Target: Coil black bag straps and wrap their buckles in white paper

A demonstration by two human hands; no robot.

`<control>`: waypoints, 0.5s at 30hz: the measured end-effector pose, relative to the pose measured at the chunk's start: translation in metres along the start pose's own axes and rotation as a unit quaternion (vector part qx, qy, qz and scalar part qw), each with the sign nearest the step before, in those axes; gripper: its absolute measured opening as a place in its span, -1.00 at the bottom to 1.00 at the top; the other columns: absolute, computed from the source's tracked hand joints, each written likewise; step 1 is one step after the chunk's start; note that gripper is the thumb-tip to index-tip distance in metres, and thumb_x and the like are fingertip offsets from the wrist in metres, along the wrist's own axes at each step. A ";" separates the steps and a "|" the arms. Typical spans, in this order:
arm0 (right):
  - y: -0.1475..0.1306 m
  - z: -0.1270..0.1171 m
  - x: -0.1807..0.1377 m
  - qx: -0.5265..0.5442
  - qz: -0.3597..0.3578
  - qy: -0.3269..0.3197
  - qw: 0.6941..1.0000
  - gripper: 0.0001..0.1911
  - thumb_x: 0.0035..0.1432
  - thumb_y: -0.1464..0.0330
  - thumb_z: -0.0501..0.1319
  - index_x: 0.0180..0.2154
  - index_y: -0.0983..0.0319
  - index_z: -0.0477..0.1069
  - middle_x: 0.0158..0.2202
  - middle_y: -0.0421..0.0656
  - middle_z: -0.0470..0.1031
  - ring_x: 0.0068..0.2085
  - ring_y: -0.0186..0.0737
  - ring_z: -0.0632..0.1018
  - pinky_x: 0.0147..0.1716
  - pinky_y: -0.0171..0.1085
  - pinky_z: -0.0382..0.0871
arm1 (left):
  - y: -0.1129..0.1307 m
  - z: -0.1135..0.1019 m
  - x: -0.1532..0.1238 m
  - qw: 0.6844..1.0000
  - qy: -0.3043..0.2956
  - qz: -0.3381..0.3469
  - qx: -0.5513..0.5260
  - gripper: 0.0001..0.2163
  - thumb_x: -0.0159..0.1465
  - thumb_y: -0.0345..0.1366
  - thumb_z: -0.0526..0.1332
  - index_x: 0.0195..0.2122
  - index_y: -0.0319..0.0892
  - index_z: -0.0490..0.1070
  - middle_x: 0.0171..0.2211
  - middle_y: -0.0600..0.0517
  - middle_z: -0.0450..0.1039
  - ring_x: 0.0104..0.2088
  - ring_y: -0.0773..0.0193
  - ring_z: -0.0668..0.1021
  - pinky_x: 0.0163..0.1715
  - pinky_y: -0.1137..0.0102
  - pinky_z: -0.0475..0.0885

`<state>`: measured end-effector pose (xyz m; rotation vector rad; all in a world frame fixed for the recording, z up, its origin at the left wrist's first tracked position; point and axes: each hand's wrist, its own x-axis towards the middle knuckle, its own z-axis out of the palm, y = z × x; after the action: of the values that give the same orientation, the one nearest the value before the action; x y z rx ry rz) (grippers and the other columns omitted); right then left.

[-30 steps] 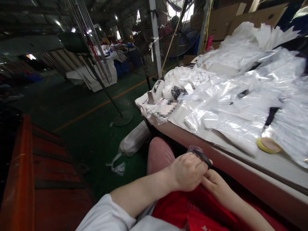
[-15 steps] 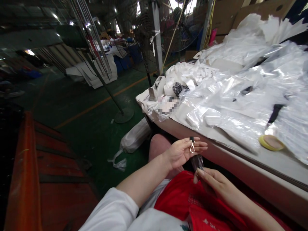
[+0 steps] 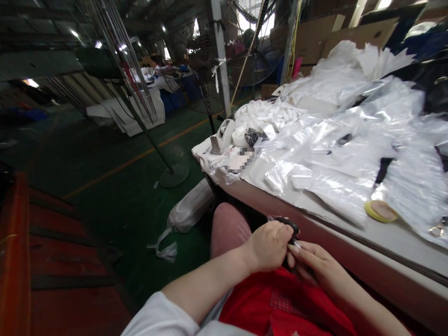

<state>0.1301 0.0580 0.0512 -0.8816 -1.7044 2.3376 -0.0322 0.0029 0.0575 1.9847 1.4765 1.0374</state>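
Observation:
My left hand (image 3: 269, 245) is closed, with its fingers curled round a black strap (image 3: 287, 225) that loops out past the knuckles. Just below and to the right, my right hand (image 3: 311, 262) pinches a small clear plastic bag (image 3: 297, 243) with something dark in it. Both hands meet above my lap, over a red apron (image 3: 259, 298). The metal clasp of the strap is hidden by my left hand.
Clear plastic bags (image 3: 329, 172) and white material cover the table (image 3: 245, 186) ahead. A yellow tape roll (image 3: 380, 211) lies near its edge. A stuffed white sack (image 3: 191, 207) rests on the floor, and an orange-red wooden piece (image 3: 70, 261) stands left.
My left hand has turned over from an open palm with the clasp lying on it and closed round the strap. The right hand stays pinched close by. The view has shifted slightly.

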 end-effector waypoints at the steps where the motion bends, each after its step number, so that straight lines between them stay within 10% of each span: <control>1: -0.002 -0.003 -0.001 0.019 0.002 -0.002 1.000 -0.47 0.10 -0.10 0.19 -0.50 0.26 0.34 -0.78 -0.39 0.08 -0.72 -0.48 0.02 -0.69 -0.37 -0.18 | 0.001 0.000 -0.001 0.998 -0.016 0.020 0.060 -0.79 0.24 -0.42 0.01 -0.14 -0.28 0.32 -0.22 -0.23 0.49 -0.18 0.04 0.52 -0.08 0.14 0.39; 6: -0.016 -0.019 -0.008 0.039 0.005 0.013 0.999 -0.58 0.07 0.02 0.27 -0.49 0.23 0.30 -0.74 -0.42 0.09 -0.70 -0.49 0.02 -0.67 -0.39 -0.08 | 0.006 -0.002 -0.006 0.980 -0.034 0.043 0.190 -0.89 0.24 -0.36 0.05 -0.28 -0.23 0.34 -0.37 -0.14 0.43 -0.32 0.10 0.47 -0.22 0.24 0.39; 10: -0.029 -0.039 -0.004 -0.192 -0.058 0.069 0.977 -0.63 0.05 0.07 0.32 -0.48 0.24 0.39 -0.56 -0.25 0.37 -0.53 -0.35 0.33 -0.53 -0.35 0.22 | 0.009 -0.007 -0.012 0.984 -0.053 -0.004 0.171 -0.75 0.36 -0.25 -0.01 -0.41 -0.19 0.34 -0.51 -0.03 0.38 -0.48 0.22 0.42 -0.37 0.36 0.33; 13: -0.035 -0.045 0.002 -0.302 -0.112 0.071 0.944 -0.71 0.07 0.12 0.33 -0.34 0.22 0.50 -0.37 -0.16 0.51 -0.32 -0.20 0.47 -0.30 -0.30 0.35 | 0.010 -0.018 -0.019 0.983 -0.130 -0.125 -0.034 -0.68 0.36 -0.14 0.02 -0.46 -0.18 0.34 -0.59 0.07 0.32 -0.56 0.33 0.36 -0.45 0.44 0.29; 15: -0.033 -0.040 0.005 -0.287 -0.104 0.025 0.952 -0.68 0.13 0.09 0.28 -0.31 0.23 0.51 -0.36 -0.15 0.51 -0.34 -0.21 0.48 -0.32 -0.30 0.37 | 0.010 -0.027 -0.023 0.919 -0.168 -0.225 -0.277 -0.62 0.34 -0.02 0.02 -0.47 -0.19 0.34 -0.69 0.16 0.20 -0.65 0.40 0.26 -0.48 0.45 0.31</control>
<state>0.1392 0.1056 0.0711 -0.7675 -2.3688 1.6881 -0.0512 -0.0235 0.0746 1.2648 1.1960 0.7514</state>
